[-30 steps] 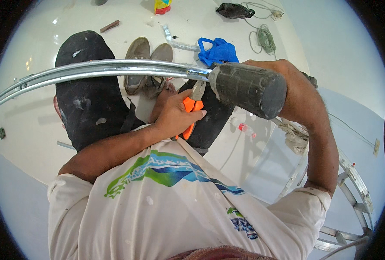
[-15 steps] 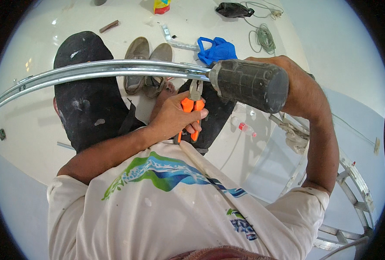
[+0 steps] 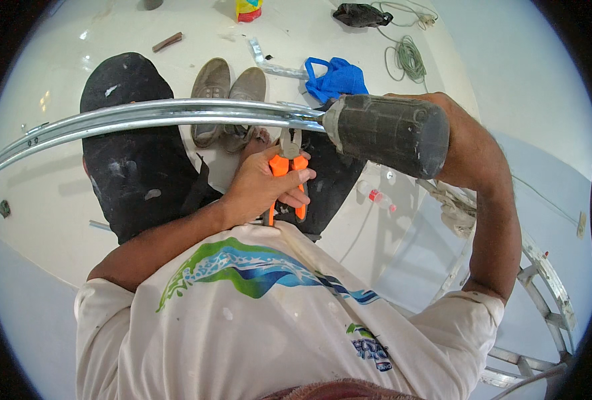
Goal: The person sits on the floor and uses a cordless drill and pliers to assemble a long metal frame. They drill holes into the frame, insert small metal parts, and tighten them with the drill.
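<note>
A curved silvery metal channel runs across in front of me, over my black-clad knees. My left hand is closed around the orange handles of a pair of pliers. The jaws point away from me and reach the channel's near edge close to its right end; whether they grip it I cannot tell. My right hand holds up a black power drill lying sideways, its chuck and bit pointed left at the channel's right end. The drill's body hides most of my right fingers and the drill's grip.
On the pale floor ahead are brown shoes, a blue bag, a bent metal strip, a coiled cable and a black bag. A plastic bottle lies to the right, near a metal ladder.
The pliers in my left hand have moved a little left along the channel's near edge. My right hand and the drill stay at the channel's end. The whole view has shifted slightly.
</note>
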Action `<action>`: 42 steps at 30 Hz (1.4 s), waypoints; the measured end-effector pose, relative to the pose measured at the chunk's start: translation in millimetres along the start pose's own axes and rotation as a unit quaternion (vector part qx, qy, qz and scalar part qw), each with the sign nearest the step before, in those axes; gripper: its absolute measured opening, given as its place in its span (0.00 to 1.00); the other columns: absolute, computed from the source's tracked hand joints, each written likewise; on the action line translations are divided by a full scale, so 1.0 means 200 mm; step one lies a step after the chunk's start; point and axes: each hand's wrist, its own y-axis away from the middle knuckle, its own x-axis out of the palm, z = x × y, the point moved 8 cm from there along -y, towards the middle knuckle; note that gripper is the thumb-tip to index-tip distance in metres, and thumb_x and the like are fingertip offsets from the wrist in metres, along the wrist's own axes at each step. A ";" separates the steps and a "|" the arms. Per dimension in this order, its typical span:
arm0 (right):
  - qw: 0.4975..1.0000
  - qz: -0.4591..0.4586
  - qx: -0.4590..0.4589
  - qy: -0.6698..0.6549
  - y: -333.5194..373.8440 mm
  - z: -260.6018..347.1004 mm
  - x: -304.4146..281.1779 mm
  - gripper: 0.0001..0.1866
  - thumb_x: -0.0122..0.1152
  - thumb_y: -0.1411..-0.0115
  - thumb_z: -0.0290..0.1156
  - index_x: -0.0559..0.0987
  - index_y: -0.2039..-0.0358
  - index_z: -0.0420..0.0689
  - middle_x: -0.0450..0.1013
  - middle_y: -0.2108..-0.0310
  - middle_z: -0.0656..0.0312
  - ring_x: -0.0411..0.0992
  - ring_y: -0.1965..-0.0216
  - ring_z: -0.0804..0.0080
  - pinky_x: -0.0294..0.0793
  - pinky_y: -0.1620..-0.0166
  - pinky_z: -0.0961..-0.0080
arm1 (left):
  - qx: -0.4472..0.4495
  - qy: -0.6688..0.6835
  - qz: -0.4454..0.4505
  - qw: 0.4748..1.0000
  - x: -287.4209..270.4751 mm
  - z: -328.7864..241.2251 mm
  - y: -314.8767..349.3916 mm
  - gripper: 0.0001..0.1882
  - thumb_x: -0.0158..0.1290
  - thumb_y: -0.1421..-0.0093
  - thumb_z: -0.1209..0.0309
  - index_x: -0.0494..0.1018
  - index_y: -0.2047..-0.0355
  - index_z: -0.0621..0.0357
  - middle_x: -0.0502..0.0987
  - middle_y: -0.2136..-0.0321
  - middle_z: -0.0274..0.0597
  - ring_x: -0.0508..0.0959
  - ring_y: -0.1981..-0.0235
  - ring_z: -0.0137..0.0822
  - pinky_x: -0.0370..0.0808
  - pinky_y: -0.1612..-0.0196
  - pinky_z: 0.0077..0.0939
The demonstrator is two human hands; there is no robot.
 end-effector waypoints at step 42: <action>0.999 -0.001 -0.017 0.052 -0.04 0.07 -0.05 0.34 0.83 0.53 0.29 0.83 0.43 0.52 0.84 0.49 0.56 0.82 0.47 0.58 0.80 0.42 0.62 | 0.057 -0.029 0.012 0.998 -0.02 -0.04 -0.06 0.14 0.58 0.28 0.76 0.71 0.45 0.60 0.81 0.60 0.40 0.85 0.58 0.32 0.85 0.52 0.32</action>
